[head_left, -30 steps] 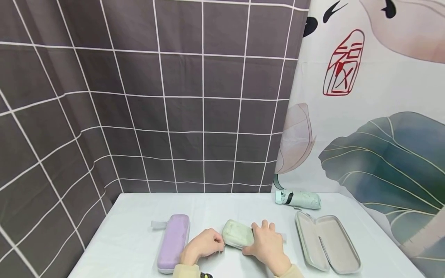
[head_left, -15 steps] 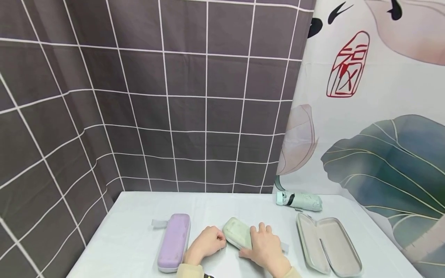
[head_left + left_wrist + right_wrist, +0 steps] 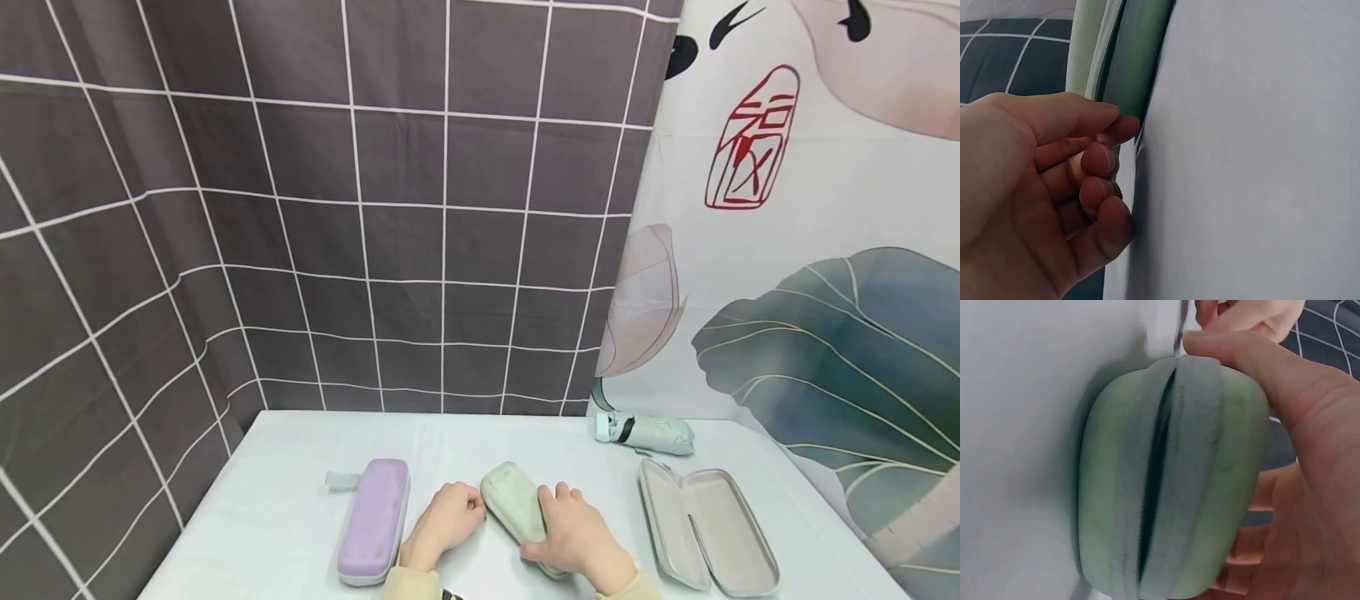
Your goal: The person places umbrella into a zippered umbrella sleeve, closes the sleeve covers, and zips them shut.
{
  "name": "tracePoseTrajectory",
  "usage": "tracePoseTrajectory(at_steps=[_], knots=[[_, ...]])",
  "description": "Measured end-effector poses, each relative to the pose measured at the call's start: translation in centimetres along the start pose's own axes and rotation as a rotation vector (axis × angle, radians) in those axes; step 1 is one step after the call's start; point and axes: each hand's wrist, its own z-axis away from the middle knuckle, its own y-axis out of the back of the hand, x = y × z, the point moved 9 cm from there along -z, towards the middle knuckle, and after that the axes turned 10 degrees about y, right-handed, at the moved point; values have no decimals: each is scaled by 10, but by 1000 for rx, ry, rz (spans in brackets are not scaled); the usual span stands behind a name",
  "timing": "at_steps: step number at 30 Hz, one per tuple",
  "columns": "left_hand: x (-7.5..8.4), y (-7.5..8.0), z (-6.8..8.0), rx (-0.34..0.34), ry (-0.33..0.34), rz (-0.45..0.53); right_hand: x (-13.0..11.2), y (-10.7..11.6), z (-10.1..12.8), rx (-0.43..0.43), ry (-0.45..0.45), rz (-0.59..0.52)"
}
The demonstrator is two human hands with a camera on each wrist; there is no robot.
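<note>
Grey grid-patterned cloth hung behind the white surface point(image 3: 285, 500), with a painted leaf banner point(image 3: 825, 250) to the right. On the right hand point(image 3: 573, 533) the fingers point(image 3: 558, 497) and thumb point(image 3: 1235, 353) curled round a green case point(image 3: 513, 500), gripping it from the right side; the wrist view showed the case's zipper seam partly parted, facing the camera, with the thumb laid over the top edge and the other fingers wrapped behind. The case lay on the surface between the two hands, its long axis slanting from far left to near right, its near end hidden under the right palm. The left hand point(image 3: 446, 521) sat just left of the case, fingers point(image 3: 1100, 159) curled in tightly; thumb and forefinger tips met right at the case's edge, apparently pinching something small there, though what they held could not be made out. Both wrists came in from the near edge, sleeves pale.

Left of the hands lay a closed purple case point(image 3: 373, 518). To the right an open grey case point(image 3: 705, 525) lay flat, and beyond it a folded umbrella point(image 3: 645, 432) rested near the banner.
</note>
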Motion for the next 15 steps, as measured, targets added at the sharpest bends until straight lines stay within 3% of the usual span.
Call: tracePoseTrajectory(at_steps=[5, 11, 15], knots=[[6, 2, 0, 25, -22, -37, 0, -2, 0, 24, -80, 27], [14, -4, -2, 10, -70, -58, 1, -6, 3, 43, -202, 51], [16, -5, -3, 10, -75, -64, -1, -6, 3, 63, -229, 42]])
